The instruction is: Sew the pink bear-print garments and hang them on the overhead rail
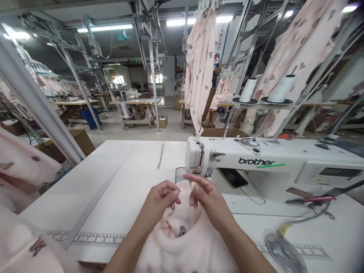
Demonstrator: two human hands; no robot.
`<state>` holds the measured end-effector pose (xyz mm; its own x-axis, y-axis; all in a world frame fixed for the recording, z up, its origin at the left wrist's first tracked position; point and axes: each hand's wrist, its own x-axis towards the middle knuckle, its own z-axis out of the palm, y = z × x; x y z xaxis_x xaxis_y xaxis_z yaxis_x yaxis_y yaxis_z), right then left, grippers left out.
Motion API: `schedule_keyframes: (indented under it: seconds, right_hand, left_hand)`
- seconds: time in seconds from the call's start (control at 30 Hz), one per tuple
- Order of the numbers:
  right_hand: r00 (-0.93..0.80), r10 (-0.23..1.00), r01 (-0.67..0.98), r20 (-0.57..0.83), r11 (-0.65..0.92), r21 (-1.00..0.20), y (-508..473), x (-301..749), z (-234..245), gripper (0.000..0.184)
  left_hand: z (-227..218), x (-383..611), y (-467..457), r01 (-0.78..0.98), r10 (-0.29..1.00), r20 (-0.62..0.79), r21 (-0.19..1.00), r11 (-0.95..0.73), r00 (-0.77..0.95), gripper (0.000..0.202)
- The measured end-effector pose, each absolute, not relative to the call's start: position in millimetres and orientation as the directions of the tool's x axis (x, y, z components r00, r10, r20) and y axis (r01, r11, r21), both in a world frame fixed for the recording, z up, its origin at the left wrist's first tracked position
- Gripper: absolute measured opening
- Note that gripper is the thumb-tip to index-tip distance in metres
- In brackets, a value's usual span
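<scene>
A pale pink garment [167,248] lies at the front of the sewing table, its round neck opening facing up with a small dark label [182,230] inside. Above the far side of that neckline, my left hand [163,194] has its fingers curled in to the thumb; anything pinched there is too small to make out. My right hand [207,194] is beside it, index finger stretched toward the needle area and the other fingers loosely bent and apart. Directly behind both hands stands the head of a white sewing machine [195,153].
A phone [232,177] with a white cable lies under the machine arm. A ruler strip [96,239] runs along the table front. At right sits a clear round dish [284,252]. Thread cones [281,89] stand behind the machine, and pink garments [200,64] hang beyond.
</scene>
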<state>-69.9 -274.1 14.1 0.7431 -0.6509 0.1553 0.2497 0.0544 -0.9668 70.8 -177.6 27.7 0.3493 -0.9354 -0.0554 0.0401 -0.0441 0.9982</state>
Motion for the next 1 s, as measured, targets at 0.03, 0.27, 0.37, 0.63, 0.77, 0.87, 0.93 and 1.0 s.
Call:
schedule_keyframes:
  seconds: [0.03,0.27,0.37,0.63,0.77,0.87,0.93,1.0]
  right_hand:
    - [0.766,-0.625,0.352,0.154,0.206,-0.913,-274.5,-62.9,11.9,0.031]
    - [0.745,-0.644,0.458,-0.176,0.684,-0.567,-290.7,-30.7,-30.0,0.029]
    - [0.705,-0.638,0.412,-0.310,0.724,-0.554,-299.3,-25.2,-39.3,0.029]
    - [0.536,-0.757,0.579,-0.373,0.652,-0.490,-305.6,-28.5,-37.8,0.015]
    - [0.404,-0.818,0.651,-0.410,0.572,-0.499,-304.5,-25.1,-36.8,0.016]
    - [0.290,-0.845,0.671,-0.450,0.515,-0.534,-309.2,-17.5,-36.8,0.020]
    - [0.261,-0.832,0.649,-0.489,0.527,-0.550,-316.3,-12.5,-36.0,0.023]
    - [0.296,-0.793,0.591,-0.533,0.590,-0.550,-324.3,-10.2,-34.2,0.025]
  left_hand:
    - [21.9,69.1,-176.8,0.035,-0.936,-0.072,0.997,-0.064,0.344,0.021]
    - [-8.9,62.3,-192.0,-0.060,-0.927,-0.099,0.990,-0.129,0.361,0.019]
    - [-21.6,63.3,-198.0,-0.048,-0.906,-0.138,0.984,-0.171,0.399,0.016]
    - [-35.3,65.7,-201.2,-0.051,-0.903,-0.132,0.985,-0.167,0.409,0.024]
    - [-34.3,65.1,-202.7,-0.053,-0.903,-0.133,0.984,-0.169,0.409,0.025]
    - [-34.7,64.0,-203.7,-0.077,-0.907,-0.124,0.983,-0.169,0.403,0.025]
    - [-34.8,63.0,-203.7,-0.093,-0.910,-0.116,0.982,-0.166,0.398,0.026]
    - [-33.0,62.1,-202.5,-0.131,-0.912,-0.099,0.978,-0.163,0.398,0.027]
